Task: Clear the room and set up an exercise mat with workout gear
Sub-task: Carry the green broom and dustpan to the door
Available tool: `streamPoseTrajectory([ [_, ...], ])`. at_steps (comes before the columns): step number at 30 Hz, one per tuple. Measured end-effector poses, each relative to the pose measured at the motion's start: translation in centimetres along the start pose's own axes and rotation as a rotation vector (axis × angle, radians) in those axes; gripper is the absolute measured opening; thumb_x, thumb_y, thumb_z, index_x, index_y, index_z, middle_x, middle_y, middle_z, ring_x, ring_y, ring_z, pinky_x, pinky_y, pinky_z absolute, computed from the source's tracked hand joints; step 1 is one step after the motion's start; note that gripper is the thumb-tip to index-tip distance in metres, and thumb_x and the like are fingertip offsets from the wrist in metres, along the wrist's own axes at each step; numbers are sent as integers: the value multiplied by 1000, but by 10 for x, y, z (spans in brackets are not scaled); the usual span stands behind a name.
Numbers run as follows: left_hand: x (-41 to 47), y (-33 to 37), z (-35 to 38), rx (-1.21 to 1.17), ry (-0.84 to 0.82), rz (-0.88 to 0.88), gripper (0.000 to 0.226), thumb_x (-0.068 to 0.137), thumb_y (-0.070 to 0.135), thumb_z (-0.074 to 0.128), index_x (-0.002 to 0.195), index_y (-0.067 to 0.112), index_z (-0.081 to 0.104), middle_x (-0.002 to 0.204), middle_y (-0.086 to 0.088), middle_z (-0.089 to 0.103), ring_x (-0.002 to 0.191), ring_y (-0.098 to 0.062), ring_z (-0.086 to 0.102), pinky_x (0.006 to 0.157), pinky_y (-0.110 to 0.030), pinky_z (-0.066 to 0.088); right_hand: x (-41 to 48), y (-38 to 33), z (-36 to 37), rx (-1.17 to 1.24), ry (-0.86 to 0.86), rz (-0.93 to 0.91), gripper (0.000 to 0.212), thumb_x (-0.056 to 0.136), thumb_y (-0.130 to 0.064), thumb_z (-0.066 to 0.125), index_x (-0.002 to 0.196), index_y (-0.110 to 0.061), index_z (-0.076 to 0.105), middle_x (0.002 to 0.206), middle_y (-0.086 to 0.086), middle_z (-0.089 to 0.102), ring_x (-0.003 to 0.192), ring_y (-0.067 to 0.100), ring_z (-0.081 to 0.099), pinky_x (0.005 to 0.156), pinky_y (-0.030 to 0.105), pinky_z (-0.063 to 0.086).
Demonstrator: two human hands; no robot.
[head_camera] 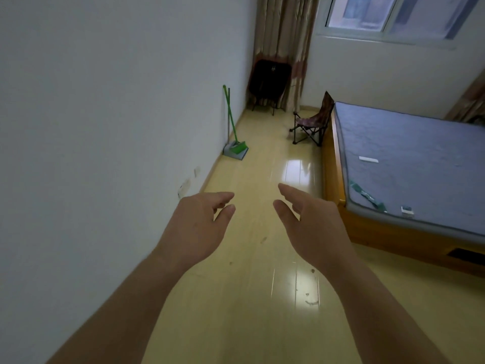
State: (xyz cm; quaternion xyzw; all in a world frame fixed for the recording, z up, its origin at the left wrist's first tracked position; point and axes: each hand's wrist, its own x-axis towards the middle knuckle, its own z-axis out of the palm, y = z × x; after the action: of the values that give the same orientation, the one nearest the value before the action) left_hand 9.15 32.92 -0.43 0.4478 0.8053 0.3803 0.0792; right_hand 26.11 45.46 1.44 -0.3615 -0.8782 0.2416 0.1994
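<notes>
Both hands are out in front of you, empty: your left hand [195, 227] hangs loose with the fingers half curled, and your right hand [312, 224] is spread and relaxed, gripping nothing. Take the bed [409, 158] as your marker. The hands hover over the bare floor [252, 298] on the wall side of the bed, near its foot corner.

No exercise mat and no workout gear shows anywhere here. You may have to fetch them from outside this view.

First hazard is right under you. There are small specks and scuffs on the glossy floor beside the bed's foot. Lay a mat over grit and it may not sit flat, and that shine suggests it could slide.

Watch the wooden corner of the bed frame, just right of your right hand. Swing an armful past it and you could clip it.

Further up the strip, against the wall opposite the bed, the green broom [231, 119] and its dustpan [235, 151] lean loosely. A brush from your arm would likely tip them.

At the bed's head corner stands the folding camp chair [312, 124]. Lift it carelessly and it could fold on your fingers.

Beyond it, the dark folded piece [270, 82] leans at the curtain [286, 35]. Pull it out fast and it may snag the cloth.
</notes>
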Motion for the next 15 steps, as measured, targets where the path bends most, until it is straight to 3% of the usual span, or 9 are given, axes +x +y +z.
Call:
streamPoseTrajectory([
  [11,235,10,99,7,23,-32,31,95,37,63,125,31,69,114,16,71,101,1,66,98,-34,53,234,127,3,85,20,-6,47,102,-43,51,147,-32,47,139,-8,61,121,8,61,101,23,45],
  [15,323,27,132,22,69,-107,30,95,31,64,125,29,69,116,14,72,101,3,65,97,-20,49,335,174,-13,124,-43,-50,46,102,-43,51,147,-34,48,139,-9,61,115,4,61,99,19,44],
])
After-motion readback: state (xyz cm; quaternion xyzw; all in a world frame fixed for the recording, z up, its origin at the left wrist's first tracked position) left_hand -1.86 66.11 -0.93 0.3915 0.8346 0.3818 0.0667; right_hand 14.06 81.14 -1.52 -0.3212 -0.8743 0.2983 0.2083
